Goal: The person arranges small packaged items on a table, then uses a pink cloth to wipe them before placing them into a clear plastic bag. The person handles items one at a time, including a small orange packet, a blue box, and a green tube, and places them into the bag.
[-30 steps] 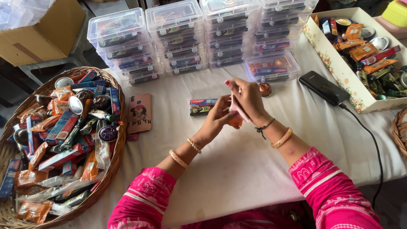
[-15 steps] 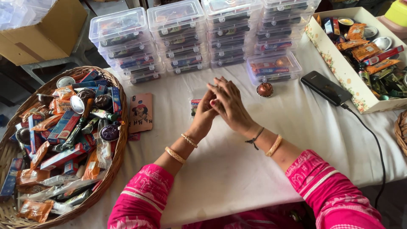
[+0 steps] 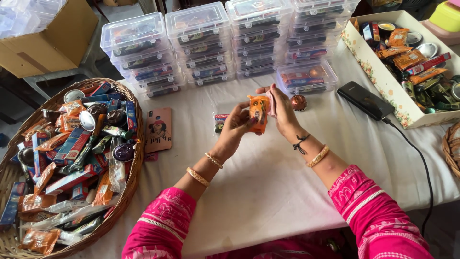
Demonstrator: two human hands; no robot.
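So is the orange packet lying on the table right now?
No, the orange packet is held up off the white table between the left hand and right hand.

Four stacks of clear lidded boxes (image 3: 211,45). One single box (image 3: 306,76). One wicker basket (image 3: 125,192). Two phones: black (image 3: 366,100), pink-cased (image 3: 158,129). One cardboard carton (image 3: 48,38).
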